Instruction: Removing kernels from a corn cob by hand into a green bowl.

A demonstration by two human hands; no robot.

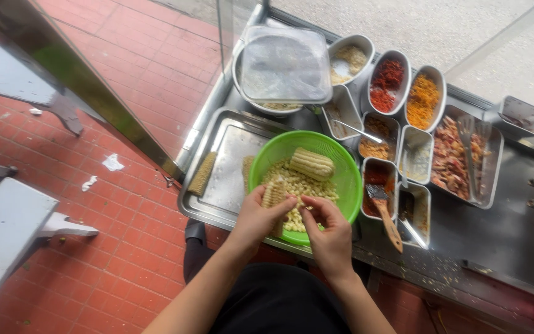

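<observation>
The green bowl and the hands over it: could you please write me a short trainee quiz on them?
1. True or false: a whole corn cob lies in the green bowl.
2. Which hand grips the corn piece? A left B right
3. Fill in: a stripped cob lies on the metal ____.

Key: 1 true. 2 A, the left hand; the right hand picks at it. 3 tray.

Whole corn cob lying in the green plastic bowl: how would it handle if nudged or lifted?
The pale yellow whole corn cob is cylindrical, so it probably rolls when nudged. It rests on loose corn kernels, likely an unsteady bed. It looks stiff, and its ridged kernel rows should give decent purchase.
</observation>
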